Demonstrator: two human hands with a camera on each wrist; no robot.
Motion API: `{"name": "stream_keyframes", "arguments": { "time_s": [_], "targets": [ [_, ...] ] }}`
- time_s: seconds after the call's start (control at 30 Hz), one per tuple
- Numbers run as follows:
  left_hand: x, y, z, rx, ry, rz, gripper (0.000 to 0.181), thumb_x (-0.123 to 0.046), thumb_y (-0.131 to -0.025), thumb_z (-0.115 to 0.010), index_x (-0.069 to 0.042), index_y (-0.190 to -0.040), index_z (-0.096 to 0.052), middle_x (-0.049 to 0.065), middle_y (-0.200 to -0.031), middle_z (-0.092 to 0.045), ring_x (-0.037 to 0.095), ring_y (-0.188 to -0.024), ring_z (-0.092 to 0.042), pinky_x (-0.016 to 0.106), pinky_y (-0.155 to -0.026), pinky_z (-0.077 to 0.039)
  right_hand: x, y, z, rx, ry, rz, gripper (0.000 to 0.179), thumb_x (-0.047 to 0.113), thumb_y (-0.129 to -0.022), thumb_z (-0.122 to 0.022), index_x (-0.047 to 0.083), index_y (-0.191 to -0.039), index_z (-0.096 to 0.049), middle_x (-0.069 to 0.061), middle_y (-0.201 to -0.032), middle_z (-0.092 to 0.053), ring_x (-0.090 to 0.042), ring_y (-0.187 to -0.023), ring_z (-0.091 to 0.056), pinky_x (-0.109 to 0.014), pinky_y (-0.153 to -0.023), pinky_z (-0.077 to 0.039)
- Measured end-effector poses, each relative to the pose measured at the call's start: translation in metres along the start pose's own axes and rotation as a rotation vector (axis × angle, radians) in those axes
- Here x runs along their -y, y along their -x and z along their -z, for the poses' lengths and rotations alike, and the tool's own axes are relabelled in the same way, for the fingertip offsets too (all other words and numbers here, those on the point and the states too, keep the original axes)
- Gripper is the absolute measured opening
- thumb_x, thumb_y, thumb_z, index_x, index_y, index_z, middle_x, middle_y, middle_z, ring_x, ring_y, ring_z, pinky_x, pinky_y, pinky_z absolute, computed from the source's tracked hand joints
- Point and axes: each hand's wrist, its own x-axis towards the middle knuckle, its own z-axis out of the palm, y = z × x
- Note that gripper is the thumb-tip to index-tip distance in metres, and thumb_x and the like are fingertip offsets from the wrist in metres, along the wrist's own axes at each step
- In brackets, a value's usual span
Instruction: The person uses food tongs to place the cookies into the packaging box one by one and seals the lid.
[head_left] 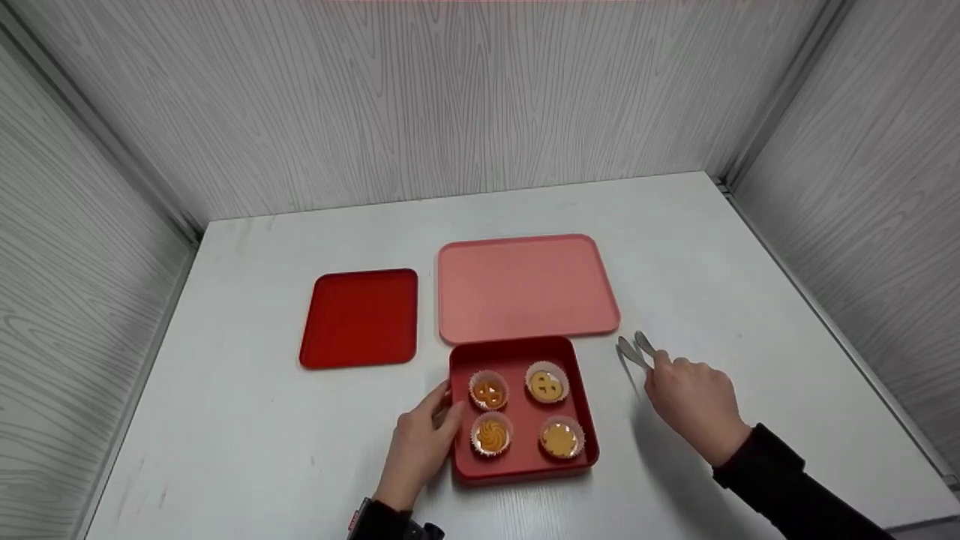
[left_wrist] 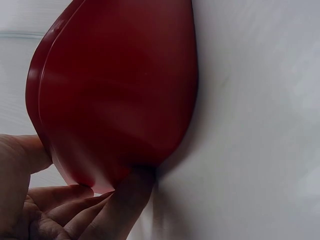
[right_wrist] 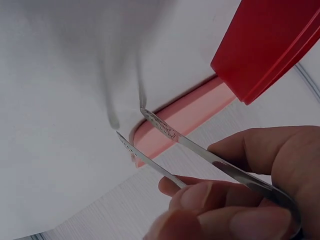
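A deep red box holds several small tarts in paper cups, among them a swirled tart and a plain yellow tart. My left hand grips the box's left wall, thumb at the rim and fingers along the outside. To the right of the box, my right hand holds metal tongs with perforated tips. The tong tips stand apart with nothing between them, over the table near the pink tray's front right corner.
Behind the box lies a flat pink tray. A smaller red tray lies to its left. Wood-grain panels wall the white table at the back and both sides.
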Motion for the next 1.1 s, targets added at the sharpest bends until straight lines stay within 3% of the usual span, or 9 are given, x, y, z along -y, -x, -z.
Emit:
{"name": "stream_keyframes", "arguments": {
  "time_s": [0.1, 0.2, 0.3, 0.6, 0.8, 1.1],
  "targets": [
    [0.001, 0.000, 0.001, -0.005, 0.000, -0.018, 0.055, -0.037, -0.102, -0.061, -0.007, -0.148, -0.054, 0.013, -0.134, -0.068, 0.031, -0.129, -0.060, 0.051, -0.111, -0.045, -0.001, 0.002, -0.003, 0.045, -0.005, -0.024, 0.019, 0.004, -0.085, -0.070, 0.000, -0.076, -0.053, -0.006, -0.049, -0.042, -0.020, -0.040, -0.043, -0.039, -0.033, -0.037],
    [0.001, 0.001, 0.002, -0.007, -0.001, -0.022, 0.056, -0.039, -0.102, -0.061, -0.007, -0.148, -0.055, 0.012, -0.134, -0.067, 0.031, -0.130, -0.060, 0.051, -0.111, -0.045, -0.002, 0.005, -0.005, 0.104, -0.011, -0.038, 0.016, 0.006, -0.088, -0.069, -0.006, -0.093, -0.061, -0.007, -0.050, -0.044, -0.020, -0.040, -0.044, -0.040, -0.034, -0.039],
    [0.000, 0.001, 0.002, -0.010, -0.003, -0.022, 0.055, -0.039, -0.102, -0.061, -0.008, -0.148, -0.055, 0.012, -0.134, -0.068, 0.031, -0.130, -0.060, 0.052, -0.111, -0.045, -0.003, 0.007, -0.008, 0.168, -0.024, -0.040, 0.030, 0.008, -0.090, -0.069, -0.011, -0.112, -0.062, -0.006, -0.050, -0.046, -0.018, -0.041, -0.044, -0.039, -0.035, -0.039],
    [0.000, 0.000, 0.001, 0.004, -0.005, 0.000, 0.057, -0.040, -0.103, -0.060, -0.008, -0.149, -0.054, 0.012, -0.136, -0.067, 0.031, -0.131, -0.059, 0.051, -0.111, -0.044, -0.008, 0.009, -0.015, 0.368, -0.153, -0.041, 0.056, 0.008, -0.092, -0.068, -0.013, -0.140, -0.046, -0.003, -0.055, -0.046, -0.015, -0.045, -0.040, -0.031, -0.039, -0.034],
    [0.001, 0.001, 0.001, -0.005, -0.007, -0.021, 0.056, -0.040, -0.102, -0.061, -0.008, -0.148, -0.054, 0.012, -0.134, -0.068, 0.032, -0.130, -0.060, 0.052, -0.111, -0.044, -0.010, 0.007, -0.020, 0.496, -0.265, -0.082, 0.057, 0.007, -0.096, -0.066, -0.007, -0.146, -0.040, -0.002, -0.059, -0.047, -0.015, -0.047, -0.044, -0.029, -0.042, -0.036],
    [-0.001, 0.001, 0.002, 0.004, 0.005, -0.023, 0.057, -0.039, -0.102, -0.061, -0.007, -0.149, -0.053, 0.013, -0.136, -0.067, 0.032, -0.130, -0.060, 0.053, -0.111, -0.044, -0.012, 0.010, -0.027, 0.559, -0.330, -0.100, 0.053, 0.002, -0.094, -0.063, -0.007, -0.143, -0.042, -0.004, -0.061, -0.052, -0.013, -0.044, -0.050, -0.028, -0.041, -0.039]
  ]
}}
